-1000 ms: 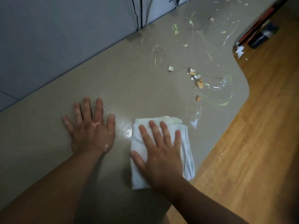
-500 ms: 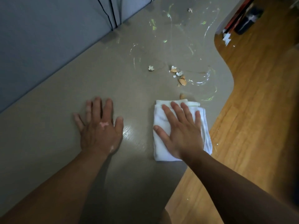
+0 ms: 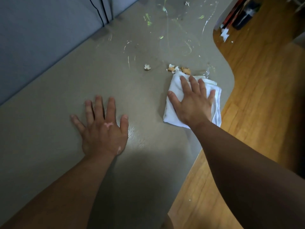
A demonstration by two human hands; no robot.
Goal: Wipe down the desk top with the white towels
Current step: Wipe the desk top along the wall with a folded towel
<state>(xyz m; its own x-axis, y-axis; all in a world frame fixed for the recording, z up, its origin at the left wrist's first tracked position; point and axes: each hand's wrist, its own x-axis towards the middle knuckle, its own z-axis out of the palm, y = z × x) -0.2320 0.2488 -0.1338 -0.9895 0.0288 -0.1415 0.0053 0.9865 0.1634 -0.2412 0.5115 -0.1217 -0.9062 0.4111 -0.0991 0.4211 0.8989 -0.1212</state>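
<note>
Nearest, the left hand [image 3: 103, 128] lies flat on the grey desk top [image 3: 49, 129], palm down, fingers straight and spread, holding nothing. To its right and a little farther out, the right hand [image 3: 193, 103] presses flat on a folded white towel [image 3: 170, 113], fingers straight and slightly fanned. The towel sits near the desk's curved right edge.

The towel's far edge touches a cluster of tan and white fragments [image 3: 179, 69] that look like eggshell. A single pale fragment [image 3: 147, 67] lies apart, to their left. Beyond them, green and whitish smears [image 3: 186, 47] streak the desk top in loops, with a wet patch just past the towel. A grey wall panel [image 3: 41, 38] runs along the desk's left side, with two dark cables [image 3: 102, 12] hanging against it. To the right is a wooden floor [image 3: 255, 96]. At its far end lie a white scrap [image 3: 224, 34] and a dark object [image 3: 244, 15] too dim to name.

Compared with half a second ago, the right hand and towel have slid away from the person and reached the fragments; the left hand has stayed planted.
</note>
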